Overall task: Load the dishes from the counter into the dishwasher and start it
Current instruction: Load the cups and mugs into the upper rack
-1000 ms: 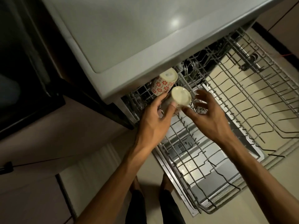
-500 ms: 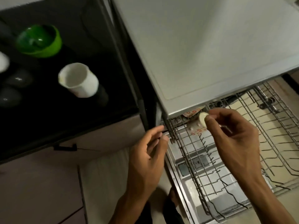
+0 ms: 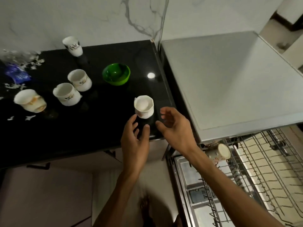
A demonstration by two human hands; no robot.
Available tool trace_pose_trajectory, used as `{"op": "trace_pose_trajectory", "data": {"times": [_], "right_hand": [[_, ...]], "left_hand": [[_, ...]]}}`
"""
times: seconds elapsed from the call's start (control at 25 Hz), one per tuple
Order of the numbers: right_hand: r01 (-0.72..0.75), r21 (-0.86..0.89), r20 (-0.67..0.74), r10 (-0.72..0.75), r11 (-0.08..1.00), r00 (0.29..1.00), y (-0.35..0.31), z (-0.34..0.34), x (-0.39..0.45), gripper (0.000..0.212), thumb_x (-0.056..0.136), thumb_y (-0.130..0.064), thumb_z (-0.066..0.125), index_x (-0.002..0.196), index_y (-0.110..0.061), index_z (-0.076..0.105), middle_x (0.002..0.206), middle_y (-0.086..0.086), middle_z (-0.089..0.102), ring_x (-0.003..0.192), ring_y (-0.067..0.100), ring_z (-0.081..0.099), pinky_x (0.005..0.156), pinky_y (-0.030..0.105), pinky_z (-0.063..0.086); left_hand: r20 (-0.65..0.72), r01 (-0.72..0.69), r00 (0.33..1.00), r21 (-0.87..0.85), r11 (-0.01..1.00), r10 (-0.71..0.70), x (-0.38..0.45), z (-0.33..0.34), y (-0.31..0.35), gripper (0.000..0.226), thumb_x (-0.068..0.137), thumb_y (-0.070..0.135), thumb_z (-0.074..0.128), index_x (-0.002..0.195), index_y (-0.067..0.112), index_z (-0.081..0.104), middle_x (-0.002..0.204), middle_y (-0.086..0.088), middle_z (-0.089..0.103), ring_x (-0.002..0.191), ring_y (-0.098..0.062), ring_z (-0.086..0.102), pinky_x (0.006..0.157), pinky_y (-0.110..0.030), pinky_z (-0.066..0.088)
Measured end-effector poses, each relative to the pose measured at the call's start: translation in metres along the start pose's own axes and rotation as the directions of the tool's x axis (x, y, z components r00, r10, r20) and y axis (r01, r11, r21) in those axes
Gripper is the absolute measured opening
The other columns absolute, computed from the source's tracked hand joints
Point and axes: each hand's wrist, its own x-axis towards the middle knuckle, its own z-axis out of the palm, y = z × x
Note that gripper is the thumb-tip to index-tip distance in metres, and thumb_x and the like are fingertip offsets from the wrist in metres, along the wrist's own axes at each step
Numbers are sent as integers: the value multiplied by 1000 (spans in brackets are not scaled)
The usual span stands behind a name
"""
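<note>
A white cup (image 3: 144, 108) stands upright near the front right corner of the black counter (image 3: 65, 133). My left hand (image 3: 135, 136) and my right hand (image 3: 175, 130) hover just in front of it, one on each side, fingers loosely spread, holding nothing. Further back sit a green bowl (image 3: 116, 76) and several more white cups, among them one (image 3: 79, 80) with a pattern and one (image 3: 73, 46) by the wall. A floral cup (image 3: 218, 154) lies on its side in the pulled-out wire rack (image 3: 270, 169) of the dishwasher.
The grey dishwasher top (image 3: 229, 82) sits right of the counter, with the open door (image 3: 196, 194) below the rack. A blue patterned item (image 3: 17, 74) lies at the counter's far left. My bare feet show on the floor below.
My view swung up from the rack to the counter. My right hand let go of the floral cup, which lies in the rack. Both hands moved to the nearest white cup.
</note>
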Motion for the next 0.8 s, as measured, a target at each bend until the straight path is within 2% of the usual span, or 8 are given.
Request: {"op": "trace_pose_trajectory", "data": {"times": [0.08,0.16,0.24,0.4,0.56,0.68,0.8], "right_hand": [[6,-60,13,-5,998,1000,-4,13,16,59,82,-25,76,135,-17,51,129,-7,58,112,3,56,90,10,45],[9,-98,35,-5,995,999,-6,23,30,74,79,-33,79,142,-17,43,140,-3,51,124,10,50,100,24,46],[-1,-104,59,7,995,998,-5,29,40,83,78,-37,80,145,-17,37,144,0,48,130,15,47,103,28,44],[26,-110,98,-15,994,995,-7,38,51,75,79,-29,80,141,-19,39,132,2,56,118,18,56,84,17,49],[8,-140,105,7,990,994,-10,41,58,75,79,-23,79,142,-18,38,131,6,56,116,21,57,84,20,49],[-29,-160,122,49,987,991,-13,45,63,75,79,-22,79,142,-17,38,131,8,56,117,23,57,86,23,48],[-63,-153,86,77,986,993,-12,50,65,67,78,-25,79,135,-17,44,123,6,61,112,23,60,80,21,49]], "left_hand": [[13,-6,1000,23,1000,6,14,-6,3,51,94,21,61,142,20,43,140,1,50,126,-6,47,105,-23,41],[48,-3,999,51,999,1,27,-10,3,56,95,27,61,146,20,38,145,1,45,132,-9,44,106,-24,39],[83,-2,997,74,997,-4,38,-9,4,62,95,29,60,149,20,32,150,0,41,135,-13,42,106,-24,37],[132,1,991,84,996,-12,55,-11,12,64,94,28,61,150,23,31,149,-1,42,135,-16,43,108,-30,39],[194,23,981,2,1000,-23,62,-13,14,53,93,22,63,142,25,44,135,7,55,123,-10,53,95,-23,46],[190,41,981,-11,999,-39,66,-15,16,50,92,19,64,139,27,48,134,7,56,118,-7,54,96,-24,47],[199,47,979,-6,999,-45,65,-16,19,51,91,18,65,138,30,48,131,10,56,116,-6,53,91,-20,46]]}}
